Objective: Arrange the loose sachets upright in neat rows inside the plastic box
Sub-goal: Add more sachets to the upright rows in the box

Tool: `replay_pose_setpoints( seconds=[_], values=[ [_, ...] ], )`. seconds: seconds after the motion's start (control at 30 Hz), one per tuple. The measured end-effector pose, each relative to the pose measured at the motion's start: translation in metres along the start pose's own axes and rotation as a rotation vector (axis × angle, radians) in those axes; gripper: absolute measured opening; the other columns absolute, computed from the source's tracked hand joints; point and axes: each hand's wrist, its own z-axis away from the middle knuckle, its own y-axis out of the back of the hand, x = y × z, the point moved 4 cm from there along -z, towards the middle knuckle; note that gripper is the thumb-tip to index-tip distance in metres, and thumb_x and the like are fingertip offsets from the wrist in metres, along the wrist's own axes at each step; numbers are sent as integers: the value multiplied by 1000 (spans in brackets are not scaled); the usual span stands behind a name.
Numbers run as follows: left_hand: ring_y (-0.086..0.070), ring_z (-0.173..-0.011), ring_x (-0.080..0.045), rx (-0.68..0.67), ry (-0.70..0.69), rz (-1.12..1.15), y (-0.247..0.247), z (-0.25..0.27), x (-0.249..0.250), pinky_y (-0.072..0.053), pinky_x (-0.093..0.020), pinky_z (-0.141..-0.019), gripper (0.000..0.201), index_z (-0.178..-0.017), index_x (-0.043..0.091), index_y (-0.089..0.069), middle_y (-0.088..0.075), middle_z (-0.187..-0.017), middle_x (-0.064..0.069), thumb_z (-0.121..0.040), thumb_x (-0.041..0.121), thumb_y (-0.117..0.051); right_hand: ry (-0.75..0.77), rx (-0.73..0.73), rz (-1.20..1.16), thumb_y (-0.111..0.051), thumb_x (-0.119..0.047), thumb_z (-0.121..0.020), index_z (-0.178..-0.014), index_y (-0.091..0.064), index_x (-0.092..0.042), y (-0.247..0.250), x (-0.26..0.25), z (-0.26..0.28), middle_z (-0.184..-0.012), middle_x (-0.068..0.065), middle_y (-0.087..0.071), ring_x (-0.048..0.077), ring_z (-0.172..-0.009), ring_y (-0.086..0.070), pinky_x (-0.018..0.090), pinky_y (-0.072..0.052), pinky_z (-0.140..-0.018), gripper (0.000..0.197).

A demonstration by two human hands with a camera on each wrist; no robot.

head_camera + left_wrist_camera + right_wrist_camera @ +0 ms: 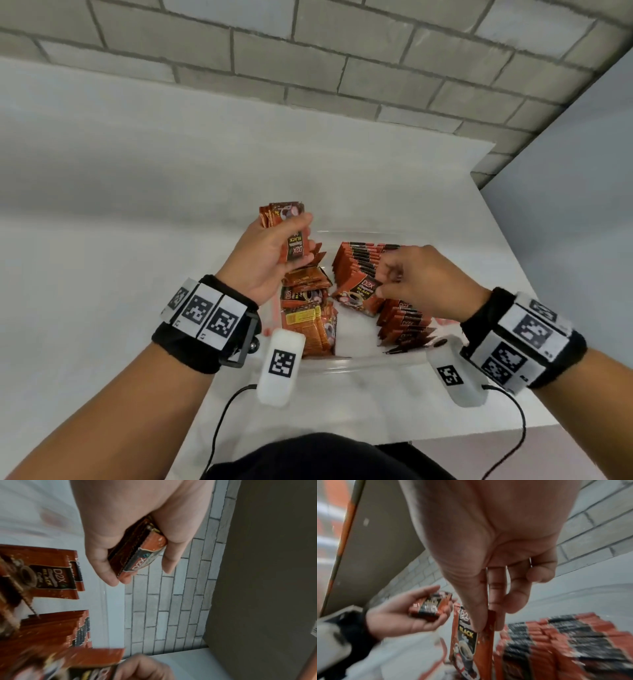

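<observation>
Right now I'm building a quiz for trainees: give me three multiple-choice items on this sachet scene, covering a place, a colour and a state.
1. Where is the left hand's small stack of sachets?
A. above the plastic box's left side
B. on the floor
C. under the box

2. Main sachet colour?
A. blue
B. orange-brown
C. white

3. How do the sachets on the box's left side lie?
A. in upright rows
B. in a loose jumble
C. sealed in a carton

Answers: 1 A, the head view shows it raised there. 2 B, every pack shows it. 3 B, they overlap at odd angles.
</observation>
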Motion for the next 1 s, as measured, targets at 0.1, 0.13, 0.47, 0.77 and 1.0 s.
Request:
replay_pose_setpoints(
  seconds=[0.1, 0.13, 0.47, 0.77, 1.0],
  values=[
    [-65, -79, -17, 23, 31, -6, 5, -2, -6, -56, -34, -78, 18, -102, 14, -60, -63, -84, -2, -86, 17, -65, -26, -100, 198, -73, -21, -80, -77, -59, -22, -15, 8, -6, -72, -16, -52, 6, -68, -51, 16, -34, -57, 14],
    [-66, -79, -17, 21, 33, -10, 6, -2, -7, -56, -34, -79, 18, -102, 14, -59, -63, -85, -2, -86, 17, -65, -38, -126, 228, -72, -20, -80, -77, -59, -22, -18, 10, -9, -73, -15, -52, 8, -71, -53, 19, -37, -59, 14],
    [-68, -78, -15, 16, 37, 25, 8, -3, -9, -58, -32, -76, 22, -108, 12, -57, -63, -88, -4, -87, 14, -64, -47, -164, 444, -62, -20, -85, -70, -50, -20, -24, 7, -18, -67, -9, -50, 10, -63, -46, 21, -29, -50, 20],
    [-67, -78, -16, 19, 31, 23, 8, -3, -9, -57, -35, -79, 21, -107, 11, -57, -62, -87, -5, -88, 13, -63, -45, -154, 495, -60, -20, -87, -73, -51, -15, -25, 6, -18, -66, -5, -48, 8, -57, -41, 21, -29, -49, 17],
    [-67, -78, -17, 16, 35, 12, 8, -3, -10, -56, -38, -83, 15, -103, 12, -58, -63, -84, -4, -88, 12, -63, -38, -218, 517, -62, -21, -85, -75, -56, -12, -30, 8, -20, -73, 1, -56, 16, -64, -48, 24, -37, -54, 15]
  ],
)
